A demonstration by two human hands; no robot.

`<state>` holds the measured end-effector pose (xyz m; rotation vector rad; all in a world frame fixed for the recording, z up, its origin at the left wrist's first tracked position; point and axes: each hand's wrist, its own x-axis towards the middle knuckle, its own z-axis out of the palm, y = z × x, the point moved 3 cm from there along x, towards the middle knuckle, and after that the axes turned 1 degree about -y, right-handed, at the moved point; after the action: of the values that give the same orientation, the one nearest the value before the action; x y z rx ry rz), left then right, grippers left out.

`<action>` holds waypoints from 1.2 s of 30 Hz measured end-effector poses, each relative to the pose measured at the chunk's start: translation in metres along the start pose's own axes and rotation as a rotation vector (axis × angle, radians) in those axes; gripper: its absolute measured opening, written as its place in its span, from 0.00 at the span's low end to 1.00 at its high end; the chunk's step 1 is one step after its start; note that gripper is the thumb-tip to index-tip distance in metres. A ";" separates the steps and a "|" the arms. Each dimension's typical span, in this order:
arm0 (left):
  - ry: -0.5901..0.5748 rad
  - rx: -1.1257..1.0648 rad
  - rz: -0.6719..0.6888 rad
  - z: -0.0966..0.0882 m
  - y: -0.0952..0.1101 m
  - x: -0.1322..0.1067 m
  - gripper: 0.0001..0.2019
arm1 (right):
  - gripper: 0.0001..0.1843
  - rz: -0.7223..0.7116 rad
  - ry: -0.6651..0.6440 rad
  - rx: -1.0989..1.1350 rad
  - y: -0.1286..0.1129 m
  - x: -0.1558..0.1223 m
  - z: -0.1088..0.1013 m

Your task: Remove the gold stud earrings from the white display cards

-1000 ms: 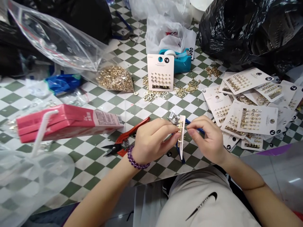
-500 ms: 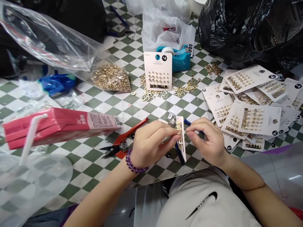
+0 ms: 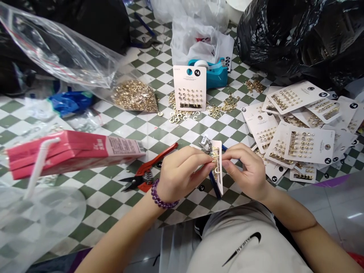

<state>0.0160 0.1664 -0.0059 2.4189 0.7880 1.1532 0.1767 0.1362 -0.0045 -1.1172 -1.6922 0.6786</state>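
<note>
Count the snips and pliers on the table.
3: red-handled snips by the left hand, blue-handled pliers beside the right hand, second blue-handled pliers at the far side. Others may be hidden.

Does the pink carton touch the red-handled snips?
Apart. The head view shows a strip of checkered tabletop between the end of the pink carton and the red-handled snips.

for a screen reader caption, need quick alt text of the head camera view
Seen from the wearer's head, the left hand and right hand hold a narrow white card of gold earrings upright above a green-and-white checked tabletop, with blue-handled pliers beneath it. Red-handled snips and a pink drink carton lie to the left, and filled earring cards spread to the right.
</note>
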 end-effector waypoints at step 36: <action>0.105 -0.207 -0.136 0.017 0.008 -0.007 0.05 | 0.01 0.356 0.007 0.465 0.015 -0.013 0.015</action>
<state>0.0280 0.1546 -0.0166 2.1184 0.8085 1.2498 0.1702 0.1320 -0.0275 -1.0824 -1.2444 1.2192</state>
